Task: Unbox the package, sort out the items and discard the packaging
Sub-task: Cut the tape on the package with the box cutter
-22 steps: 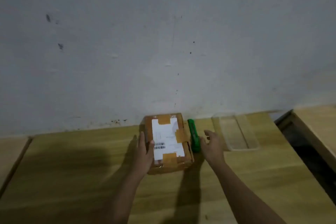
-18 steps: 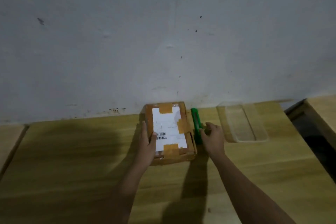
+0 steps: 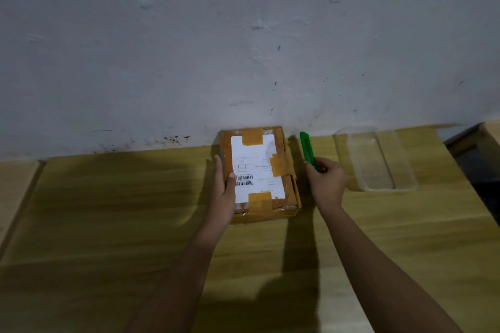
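A small brown cardboard package (image 3: 286, 170) lies flat on the wooden table (image 3: 108, 211) against the wall, taped, with a white shipping label and barcode on top. My left hand (image 3: 224, 192) rests on its left edge, thumb on the label. Just right of the package is a green utility knife (image 3: 307, 149), pointing away from me. My right hand (image 3: 326, 184) has its fingers closed around the knife's near end.
A clear plastic tray (image 3: 378, 159) sits on the table to the right of the knife, near the wall. A dark gap (image 3: 476, 170) separates this table from another surface at far right. The grey wall stands directly behind the package.
My right hand has moved from open beside the knife to closed on its near end. The left hand has stayed on the package.
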